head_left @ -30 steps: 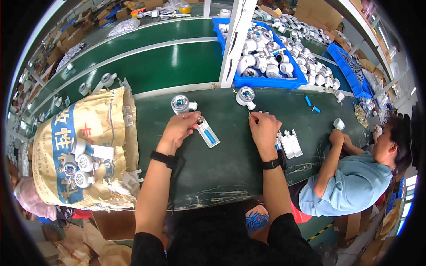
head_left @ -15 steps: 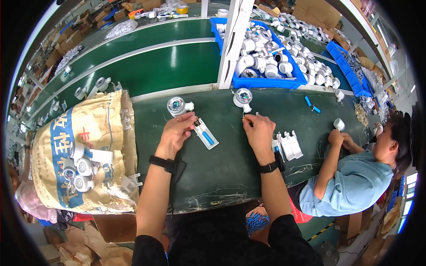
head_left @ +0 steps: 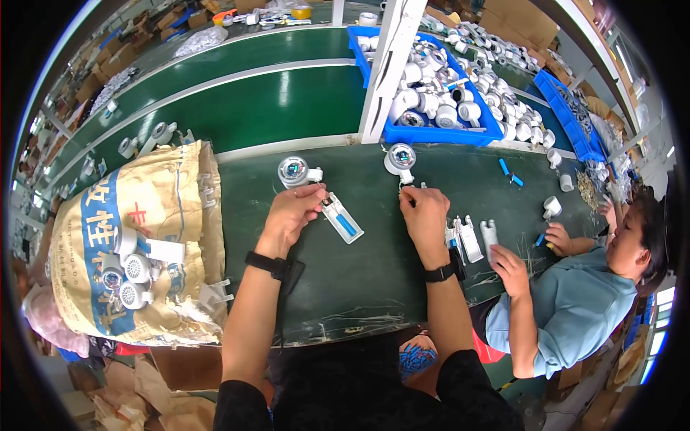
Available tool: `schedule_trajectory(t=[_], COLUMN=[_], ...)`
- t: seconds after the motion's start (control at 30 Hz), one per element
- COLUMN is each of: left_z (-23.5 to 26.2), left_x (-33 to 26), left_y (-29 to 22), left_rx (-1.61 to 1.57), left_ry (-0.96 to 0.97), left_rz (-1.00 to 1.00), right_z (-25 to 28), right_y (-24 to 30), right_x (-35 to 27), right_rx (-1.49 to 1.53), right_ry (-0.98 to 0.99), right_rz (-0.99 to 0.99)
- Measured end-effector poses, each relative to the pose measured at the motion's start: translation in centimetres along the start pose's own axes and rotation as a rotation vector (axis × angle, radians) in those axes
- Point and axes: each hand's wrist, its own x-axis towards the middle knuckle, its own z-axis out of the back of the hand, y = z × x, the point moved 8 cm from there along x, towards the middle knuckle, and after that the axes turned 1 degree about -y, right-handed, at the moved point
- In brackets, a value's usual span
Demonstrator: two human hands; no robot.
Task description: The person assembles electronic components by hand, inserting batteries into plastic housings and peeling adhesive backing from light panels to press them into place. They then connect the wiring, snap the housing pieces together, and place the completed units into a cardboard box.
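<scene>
A long white plastic housing with a blue cylinder slants bodyward and right from the nearer left hand — pinched, like the well-apart right hand, on what I cannot tell.

Dark green workbench with a scuffed, whitish-scratched front edge. Across its left end lies a large tan printed sack. Toward the back, left of centre and at centre, sit two round white units, the left one and the central one. Right of centre are slim white housings; beyond them, two blue cylinders and a white cup-shaped part
</scene>
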Motion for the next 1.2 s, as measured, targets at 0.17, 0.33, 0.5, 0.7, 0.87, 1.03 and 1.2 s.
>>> schedule_trajectory(t=[0.17, 0.33, 0.5, 0.7, 0.87, 1.03, 1.2], left_z=[0.11, 0.13, -0.28, 0.10, -0.05, -0.30, 0.01], left_x=[-0.19, 0.08, 0.10, -0.03, -0.05, -0.11, 0.00], left_y=[-0.08, -0.02, -0.07, 0.01, -0.01, 0.10, 0.20], left_rx=[0.025, 0.028, 0.020, 0.038, 0.045, 0.037, 0.053], left_ry=[-0.009, -0.008, 0.009, -0.040, -0.043, -0.025, -0.047], left_rz=[0.003, -0.008, -0.012, -0.016, -0.006, -0.005, 0.001], right_z=[-0.17, -0.10, 0.15, -0.25, -0.06, 0.09, 0.04], right_y=[0.32, 0.41, 0.47, 0.28, 0.34, 0.30, 0.41], right_x=[0.06, 0.12, 0.09, -0.08, 0.00, 0.00, 0.04], right_rx=[-0.024, -0.029, -0.039, 0.014, -0.002, -0.014, 0.000], right_ry=[-0.018, -0.019, -0.029, 0.001, -0.014, -0.029, -0.042], right_rz=[0.050, 0.071, 0.071, 0.025, 0.055, 0.086, 0.091])
